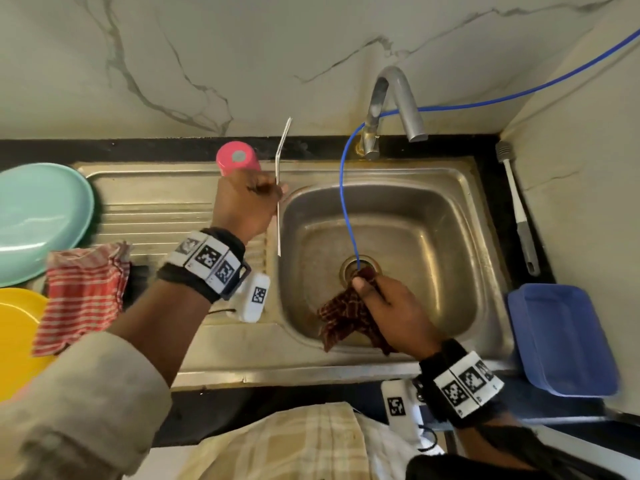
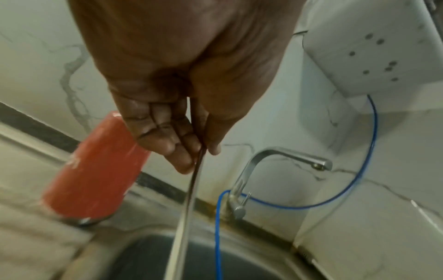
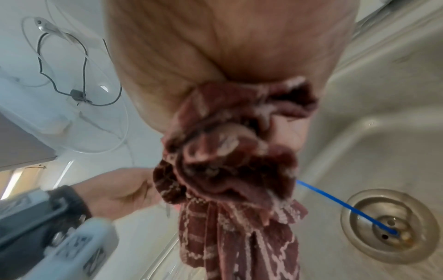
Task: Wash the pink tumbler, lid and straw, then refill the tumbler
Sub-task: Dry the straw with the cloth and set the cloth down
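The pink tumbler (image 1: 238, 161) is stood upside down on the drainboard behind the basin; the clear straw (image 1: 279, 188), bent near its top, is held upright beside it

No readable text, brand, or number appeared in any view. The pink tumbler (image 2: 95, 170), at the left of the left wrist view, bore a pale mark on its side, too blurred to read. The wrist bands (image 1: 207, 259) in the head view carried only black-and-white square code patterns, no letters or digits.
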A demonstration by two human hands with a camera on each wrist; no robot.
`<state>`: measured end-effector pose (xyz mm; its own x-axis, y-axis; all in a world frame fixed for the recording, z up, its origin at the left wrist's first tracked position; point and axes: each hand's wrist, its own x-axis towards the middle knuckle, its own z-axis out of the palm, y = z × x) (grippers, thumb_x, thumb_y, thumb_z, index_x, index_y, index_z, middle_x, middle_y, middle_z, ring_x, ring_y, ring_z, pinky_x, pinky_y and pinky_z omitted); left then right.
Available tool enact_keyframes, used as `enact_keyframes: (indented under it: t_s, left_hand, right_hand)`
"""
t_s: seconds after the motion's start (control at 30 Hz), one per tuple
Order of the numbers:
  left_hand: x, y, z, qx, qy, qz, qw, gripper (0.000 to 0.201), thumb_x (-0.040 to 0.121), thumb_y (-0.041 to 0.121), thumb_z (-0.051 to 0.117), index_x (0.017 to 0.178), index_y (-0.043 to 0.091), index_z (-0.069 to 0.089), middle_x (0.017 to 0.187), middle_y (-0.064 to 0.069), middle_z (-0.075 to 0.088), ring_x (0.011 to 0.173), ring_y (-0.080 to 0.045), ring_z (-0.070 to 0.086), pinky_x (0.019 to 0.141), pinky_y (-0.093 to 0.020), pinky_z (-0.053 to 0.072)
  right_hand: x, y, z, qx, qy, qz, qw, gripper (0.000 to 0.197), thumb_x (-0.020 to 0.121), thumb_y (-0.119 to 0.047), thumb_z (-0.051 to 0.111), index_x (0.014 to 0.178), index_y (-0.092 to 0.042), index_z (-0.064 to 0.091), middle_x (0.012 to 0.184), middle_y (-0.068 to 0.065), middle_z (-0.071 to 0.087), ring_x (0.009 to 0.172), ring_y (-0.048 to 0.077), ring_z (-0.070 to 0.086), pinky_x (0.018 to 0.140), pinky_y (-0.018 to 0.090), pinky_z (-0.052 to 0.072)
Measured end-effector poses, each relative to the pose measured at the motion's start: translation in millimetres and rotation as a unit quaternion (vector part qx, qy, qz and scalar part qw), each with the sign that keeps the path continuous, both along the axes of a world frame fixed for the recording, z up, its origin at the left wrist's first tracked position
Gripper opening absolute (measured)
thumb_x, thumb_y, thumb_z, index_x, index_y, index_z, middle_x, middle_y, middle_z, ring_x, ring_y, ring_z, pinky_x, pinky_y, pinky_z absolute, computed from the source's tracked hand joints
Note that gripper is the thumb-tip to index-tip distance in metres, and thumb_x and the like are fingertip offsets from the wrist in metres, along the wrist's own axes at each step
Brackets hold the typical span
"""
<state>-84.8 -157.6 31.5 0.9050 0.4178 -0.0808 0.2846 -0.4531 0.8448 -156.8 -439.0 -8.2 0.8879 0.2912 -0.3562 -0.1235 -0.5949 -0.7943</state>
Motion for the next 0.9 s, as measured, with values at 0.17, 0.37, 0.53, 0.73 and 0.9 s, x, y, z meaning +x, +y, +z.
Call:
enact_keyframes:
  t_s: [0.17,0.37,0.53,0.73,0.9]
  left_hand:
    - [-41,3,-48,0.123,0.096,0.031,0.987,0.022,0.082,0.023,0.09,0.1,0.017,0.077,0.074,-0.001,0.073,0.073,-0.023,0.07,0.073,-0.029,0.051]
    - [-64,7,-73,0.191,0.187,0.009,0.964,0.026,0.076,0.027,0.095,0.09,0.017,0.075,0.09,-0.011,0.074,0.084,-0.034,0.07,0.079,-0.043,0.061]
    - [-70,13,-80,0.193,0.197,0.023,0.961,0.009,0.081,0.013,0.085,0.086,0.012,0.078,0.088,-0.013,0.074,0.08,-0.036,0.07,0.076,-0.043,0.061]
    - [-74,18,-84,0.181,0.201,0.019,0.963,0.004,0.081,0.009,0.082,0.081,0.01,0.079,0.082,-0.013,0.074,0.077,-0.037,0.07,0.072,-0.039,0.059]
    - [-76,21,-83,0.175,0.207,0.02,0.962,0.012,0.083,0.018,0.086,0.089,0.01,0.078,0.089,-0.013,0.075,0.084,-0.038,0.07,0.076,-0.041,0.059]
  right_hand:
    - [22,-9,1,0.02,-0.03,-0.035,0.999,0.027,0.108,-0.042,0.056,0.094,-0.025,0.072,0.083,-0.011,0.076,0.078,0.0,0.071,0.075,0.029,0.053]
    - [35,-7,8,0.0,-0.018,-0.025,1.0,0.029,0.108,-0.047,0.053,0.099,-0.027,0.072,0.091,-0.009,0.076,0.084,-0.001,0.07,0.076,0.024,0.05]
    - [41,-1,5,0.001,-0.02,-0.025,0.999,0.033,0.108,-0.048,0.054,0.102,-0.022,0.074,0.093,-0.005,0.078,0.087,0.003,0.072,0.082,0.029,0.056]
    - [41,2,2,-0.004,-0.015,-0.025,1.0,0.03,0.108,-0.046,0.056,0.105,-0.022,0.074,0.096,-0.007,0.077,0.087,-0.004,0.069,0.071,0.007,0.046]
    - [41,0,5,-0.001,-0.015,-0.028,1.0,0.03,0.108,-0.047,0.054,0.107,-0.023,0.073,0.098,-0.008,0.076,0.092,0.0,0.069,0.077,0.018,0.048]
